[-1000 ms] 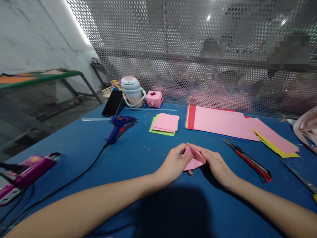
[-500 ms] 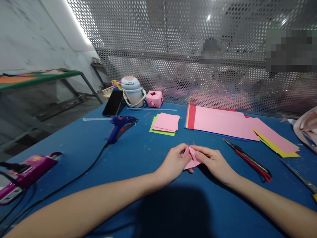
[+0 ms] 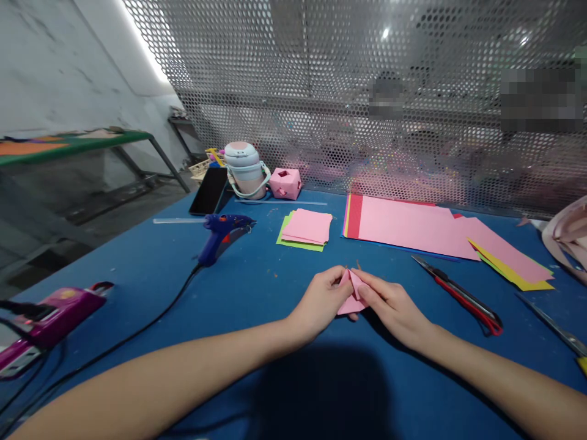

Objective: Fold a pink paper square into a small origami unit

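Note:
Between my two hands is a small piece of pink paper point(image 3: 351, 304), partly folded, with a raised flap in its middle. My left hand point(image 3: 324, 300) pinches it from the left, thumb on top. From the right, my right hand point(image 3: 389, 303) grips the flap with its thumb pressed against the fold. Fingers hide much of the paper's edges. Beyond the hands lies a stack of square pink sheets point(image 3: 308, 225) over green ones. A pink folded-paper box point(image 3: 285, 184) with cut-out openings sits farther back.
A blue glue gun point(image 3: 217, 235) lies at left, its cord running to a purple power strip point(image 3: 57, 324). At right are a red utility knife point(image 3: 461, 296), scissors point(image 3: 553, 324) and coloured paper sheets point(image 3: 408, 226). A phone point(image 3: 210, 190) and a bottle point(image 3: 246, 171) stand behind, before a perforated metal panel point(image 3: 275, 104).
My right fingers have shifted slightly left and down along the paper, and the flap looks narrower and more folded over. Both hands keep their hold; the other things stay put.

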A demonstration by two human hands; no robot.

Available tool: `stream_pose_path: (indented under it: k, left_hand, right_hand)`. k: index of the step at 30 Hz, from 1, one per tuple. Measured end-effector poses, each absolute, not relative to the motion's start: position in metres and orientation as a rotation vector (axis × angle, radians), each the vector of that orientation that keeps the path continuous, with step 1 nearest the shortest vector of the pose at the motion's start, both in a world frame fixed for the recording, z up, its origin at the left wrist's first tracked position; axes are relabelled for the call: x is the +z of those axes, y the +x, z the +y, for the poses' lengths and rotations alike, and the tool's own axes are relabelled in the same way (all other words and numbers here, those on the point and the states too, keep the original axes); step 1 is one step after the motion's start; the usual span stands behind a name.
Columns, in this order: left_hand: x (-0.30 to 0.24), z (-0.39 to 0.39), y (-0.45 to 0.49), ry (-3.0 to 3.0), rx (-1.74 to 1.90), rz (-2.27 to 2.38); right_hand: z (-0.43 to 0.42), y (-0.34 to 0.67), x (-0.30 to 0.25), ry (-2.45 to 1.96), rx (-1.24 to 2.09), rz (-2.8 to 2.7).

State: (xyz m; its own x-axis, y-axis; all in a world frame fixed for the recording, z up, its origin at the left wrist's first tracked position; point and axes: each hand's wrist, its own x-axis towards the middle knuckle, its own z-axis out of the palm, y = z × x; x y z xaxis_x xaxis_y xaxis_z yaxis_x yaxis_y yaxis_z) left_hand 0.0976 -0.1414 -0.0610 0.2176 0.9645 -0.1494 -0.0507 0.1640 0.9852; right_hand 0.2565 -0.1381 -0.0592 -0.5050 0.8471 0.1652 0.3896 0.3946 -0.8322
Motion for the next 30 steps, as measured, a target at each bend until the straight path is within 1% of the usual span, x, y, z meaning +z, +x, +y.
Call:
stream_pose_path:
  k: [9,20,30]
  left_hand:
    - [-0.062,-0.142,0.098,1.148,0.992,1.059]
    - [-0.06,-0.142,0.097,1.156,1.002,1.047]
    - [-0.059,-0.142,0.097,1.242,0.929,1.091]
  right_hand:
    - [-0.138,0.258,-0.061,-1.041,1.0,-2.054]
    - [-0.143,0.255,-0.068,-1.036,0.681,-2.133]
    - [-0.136,0.26,-0.071,-1.08,0.527,-2.115]
